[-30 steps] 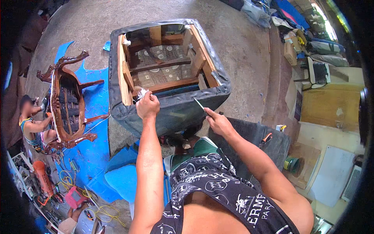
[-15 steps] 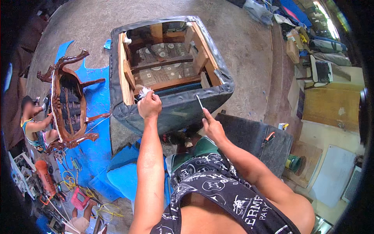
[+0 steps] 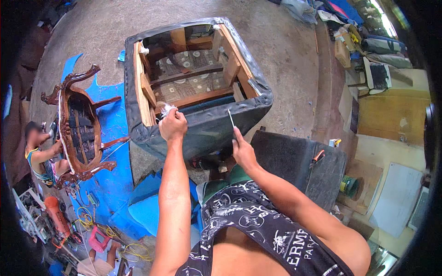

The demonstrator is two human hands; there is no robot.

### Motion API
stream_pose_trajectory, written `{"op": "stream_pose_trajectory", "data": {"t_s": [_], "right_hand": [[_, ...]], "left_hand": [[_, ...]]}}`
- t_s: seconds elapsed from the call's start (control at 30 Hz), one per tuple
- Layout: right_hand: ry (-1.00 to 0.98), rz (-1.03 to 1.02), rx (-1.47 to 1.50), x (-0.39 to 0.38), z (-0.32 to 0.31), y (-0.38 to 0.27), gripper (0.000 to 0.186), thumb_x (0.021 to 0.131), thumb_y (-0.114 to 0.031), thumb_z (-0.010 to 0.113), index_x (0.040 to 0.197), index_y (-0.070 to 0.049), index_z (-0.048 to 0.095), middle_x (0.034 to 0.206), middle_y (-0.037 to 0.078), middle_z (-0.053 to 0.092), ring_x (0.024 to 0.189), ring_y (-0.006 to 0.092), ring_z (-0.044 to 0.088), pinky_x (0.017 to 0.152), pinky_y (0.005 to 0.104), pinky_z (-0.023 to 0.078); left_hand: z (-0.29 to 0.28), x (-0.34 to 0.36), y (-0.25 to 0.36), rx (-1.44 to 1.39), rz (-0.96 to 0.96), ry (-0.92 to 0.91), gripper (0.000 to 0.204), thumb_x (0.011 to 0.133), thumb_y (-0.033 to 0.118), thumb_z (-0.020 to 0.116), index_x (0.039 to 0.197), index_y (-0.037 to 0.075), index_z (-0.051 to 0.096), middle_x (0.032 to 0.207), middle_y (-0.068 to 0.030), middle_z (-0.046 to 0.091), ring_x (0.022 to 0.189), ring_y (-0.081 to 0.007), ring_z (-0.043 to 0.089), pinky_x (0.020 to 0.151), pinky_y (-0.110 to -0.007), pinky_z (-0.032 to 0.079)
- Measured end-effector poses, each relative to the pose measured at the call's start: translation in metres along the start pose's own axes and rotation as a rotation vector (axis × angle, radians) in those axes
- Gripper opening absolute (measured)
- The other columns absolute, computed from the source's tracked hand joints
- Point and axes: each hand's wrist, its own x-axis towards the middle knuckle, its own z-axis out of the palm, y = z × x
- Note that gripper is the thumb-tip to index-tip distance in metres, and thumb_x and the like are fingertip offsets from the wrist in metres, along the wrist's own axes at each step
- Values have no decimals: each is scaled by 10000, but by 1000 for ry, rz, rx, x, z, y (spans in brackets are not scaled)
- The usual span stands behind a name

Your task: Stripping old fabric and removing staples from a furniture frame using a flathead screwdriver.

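Observation:
In front of me stands a black upholstered furniture piece [image 3: 198,131], its open side showing a wooden inner frame [image 3: 193,99]. My left hand [image 3: 173,125] is closed at the near left edge of the opening, pinching a tuft of white stuffing [image 3: 166,109]. My right hand [image 3: 244,152] is closed around the dark handle of a slim tool with a pale metal blade [image 3: 231,118]. The blade points up and away, its tip by the near black edge. I cannot tell whether the tip touches the cover.
At left, a person [image 3: 41,152] holds a carved wooden chair frame [image 3: 78,122] over a blue sheet [image 3: 108,184]. To the right, pliers with orange handles [image 3: 317,157] lie on a dark panel [image 3: 287,161]. Yellow cord [image 3: 136,252] and tools clutter the lower left.
The view has shifted slightly, moving the furniture piece a little left in the picture. The tool in my right hand stands a bit more upright. My left hand keeps its pinch on the stuffing.

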Motion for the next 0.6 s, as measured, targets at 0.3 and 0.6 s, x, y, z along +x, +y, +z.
{"op": "stream_pose_trajectory", "data": {"t_s": [0.3, 0.6], "right_hand": [[-184, 137, -80, 11, -46, -17, 509, 998, -237, 491, 1501, -260, 411, 937, 293, 671, 864, 499, 643, 782, 567, 489], [-244, 67, -196, 15, -60, -24, 502, 985, -266, 496, 1483, -243, 442, 843, 305, 672, 816, 504, 655, 776, 572, 515]], "left_hand": [[-1, 0, 1, 50, -6, -24, 238, 869, 258, 570, 958, 117, 741, 847, -166, 736, 824, -343, 708, 805, -456, 519], [0, -1, 0, 5, 22, 32, 212, 859, 234, 579, 938, 119, 738, 818, -152, 738, 769, -338, 709, 764, -451, 526]]}}
